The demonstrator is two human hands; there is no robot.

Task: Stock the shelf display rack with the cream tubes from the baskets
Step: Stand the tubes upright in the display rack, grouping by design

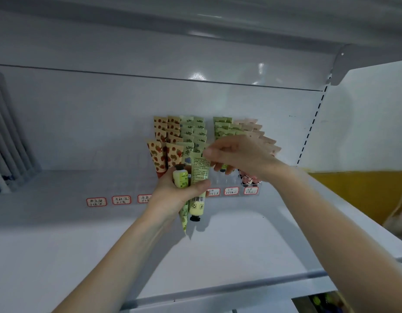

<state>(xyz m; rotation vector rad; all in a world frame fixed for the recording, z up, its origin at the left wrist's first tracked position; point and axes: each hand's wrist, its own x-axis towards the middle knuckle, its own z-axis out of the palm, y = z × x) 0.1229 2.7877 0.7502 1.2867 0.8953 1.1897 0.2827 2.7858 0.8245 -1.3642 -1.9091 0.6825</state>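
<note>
A clear display rack [227, 180] stands on the white shelf, its rows filled with upright strawberry tubes [160, 152], green tubes [193, 132] and pink tubes [261, 136]. My left hand [172, 195] is shut on a small bunch of green cream tubes [196, 199], caps pointing different ways. My right hand [236, 154] hovers just above and to the right of the bunch, over the rack's middle rows. Its thumb and fingers pinch the top edge of one green tube [201, 166] in that bunch.
Red-bordered price labels [121, 199] line the rack's front. The white shelf [60, 233] stretches left and toward me, and another shelf hangs overhead. A grey ribbed object [8, 136] stands far left. A yellow wall [358, 190] lies right, and a basket corner [324, 301] shows below.
</note>
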